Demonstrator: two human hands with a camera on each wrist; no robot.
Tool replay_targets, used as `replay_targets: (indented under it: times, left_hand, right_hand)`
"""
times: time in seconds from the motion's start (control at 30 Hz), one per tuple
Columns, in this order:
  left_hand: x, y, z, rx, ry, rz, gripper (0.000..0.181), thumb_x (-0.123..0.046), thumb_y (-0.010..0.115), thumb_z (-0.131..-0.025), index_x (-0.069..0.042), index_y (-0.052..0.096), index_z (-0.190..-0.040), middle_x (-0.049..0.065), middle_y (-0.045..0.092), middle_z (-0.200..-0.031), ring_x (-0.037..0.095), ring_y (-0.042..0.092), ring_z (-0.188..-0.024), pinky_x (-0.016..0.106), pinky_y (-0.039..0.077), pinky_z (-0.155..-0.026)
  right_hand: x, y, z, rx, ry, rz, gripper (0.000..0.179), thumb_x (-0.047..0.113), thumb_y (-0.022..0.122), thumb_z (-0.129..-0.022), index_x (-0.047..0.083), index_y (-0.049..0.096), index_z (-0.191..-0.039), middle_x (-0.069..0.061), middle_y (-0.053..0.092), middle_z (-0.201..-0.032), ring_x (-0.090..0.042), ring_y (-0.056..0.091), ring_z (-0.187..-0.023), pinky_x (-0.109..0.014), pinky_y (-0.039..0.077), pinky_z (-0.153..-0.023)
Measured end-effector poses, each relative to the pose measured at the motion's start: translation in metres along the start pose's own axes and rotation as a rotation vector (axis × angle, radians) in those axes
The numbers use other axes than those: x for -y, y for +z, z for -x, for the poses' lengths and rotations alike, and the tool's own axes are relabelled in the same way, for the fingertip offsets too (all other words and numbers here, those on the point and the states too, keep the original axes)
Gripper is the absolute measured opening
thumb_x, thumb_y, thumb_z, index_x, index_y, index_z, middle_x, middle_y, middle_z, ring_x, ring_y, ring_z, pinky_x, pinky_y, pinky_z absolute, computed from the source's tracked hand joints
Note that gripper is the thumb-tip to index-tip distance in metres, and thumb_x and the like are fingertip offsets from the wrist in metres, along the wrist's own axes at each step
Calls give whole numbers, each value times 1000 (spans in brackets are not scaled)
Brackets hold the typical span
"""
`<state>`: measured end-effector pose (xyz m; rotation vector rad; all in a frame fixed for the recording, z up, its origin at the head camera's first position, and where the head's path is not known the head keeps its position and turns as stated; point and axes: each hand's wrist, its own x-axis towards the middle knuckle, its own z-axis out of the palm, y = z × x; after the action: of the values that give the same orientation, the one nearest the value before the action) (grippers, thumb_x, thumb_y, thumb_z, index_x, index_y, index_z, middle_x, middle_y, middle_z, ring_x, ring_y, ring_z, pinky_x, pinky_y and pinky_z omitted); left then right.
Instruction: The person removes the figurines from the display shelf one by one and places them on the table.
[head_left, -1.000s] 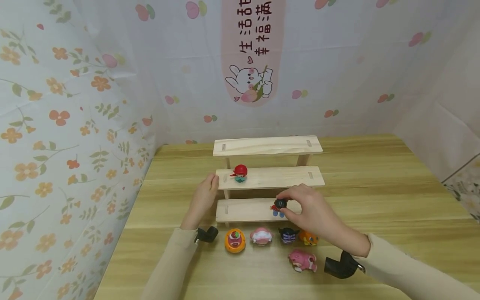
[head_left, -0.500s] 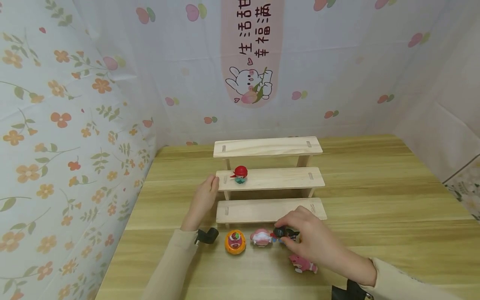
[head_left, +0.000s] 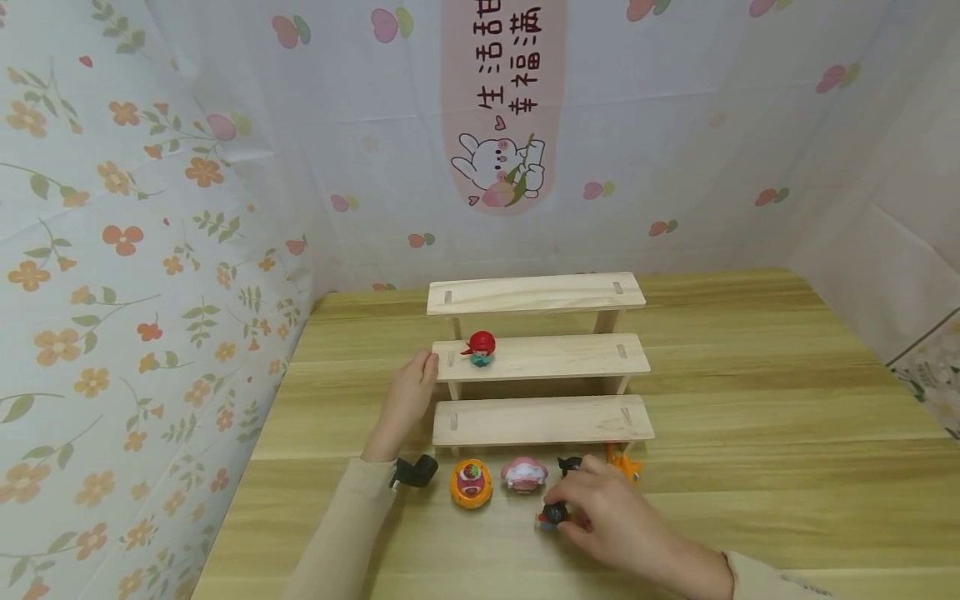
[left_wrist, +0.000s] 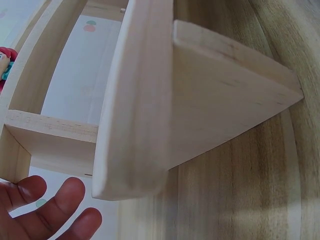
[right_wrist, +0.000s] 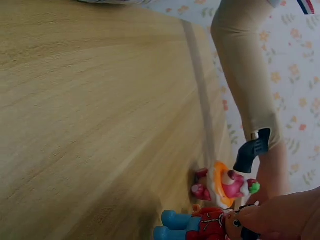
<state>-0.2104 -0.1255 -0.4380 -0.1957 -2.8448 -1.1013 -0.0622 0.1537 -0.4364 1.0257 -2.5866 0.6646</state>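
My right hand (head_left: 622, 521) pinches a small toy figure (head_left: 553, 514) by its black head, low over the table in front of the shelf. Its red jacket and blue legs show in the right wrist view, where my thumb covers part of the head. At the left end of the three-tier wooden shelf (head_left: 540, 421), my left hand (head_left: 408, 400) holds the middle board. Bent fingers (left_wrist: 70, 195) reach the board's end from below in the left wrist view; the thumb is hidden there. A red-haired toy figure (head_left: 481, 347) stands on the middle tier.
Before the shelf lie an orange ring-shaped toy (head_left: 470, 483), a pink-and-white toy (head_left: 524, 473), a black toy (head_left: 569, 464) partly behind my right hand and an orange toy (head_left: 624, 468). Patterned cloth (head_left: 360, 150) hangs behind the wooden table (head_left: 750, 400).
My right hand has brought the black-haired figure from over the lowest tier towards me. The orange toy has shifted slightly, and a pink toy is now hidden behind that hand. My left hand stays put.
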Motion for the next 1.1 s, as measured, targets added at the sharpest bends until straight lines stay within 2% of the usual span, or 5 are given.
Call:
replay_targets:
  times: [0.5,1.0,1.1]
  left_hand:
    - [0,0,0,-4,-1,12,27,-27,35,-104,-7,48,-92,3,37,-65,20,40,-60,29,33,-53]
    - [0,0,0,-7,-5,16,27,-28,35,-104,-7,50,-94,4,38,-66,21,42,-62,30,34,-54]
    - [0,-1,0,-3,-11,13,28,-28,35,-104,-8,50,-94,4,39,-67,21,42,-62,30,34,-55]
  right_hand:
    - [-1,4,1,22,30,9,31,16,87,-61,22,69,-86,19,58,-75,2,33,-71,-16,30,-64]
    - [-2,4,1,48,47,23,36,22,86,-64,19,68,-95,18,47,-67,1,34,-72,-20,33,-65]
    - [-1,0,-3,46,55,19,35,23,85,-67,18,68,-97,18,50,-70,1,34,-74,-20,33,-66]
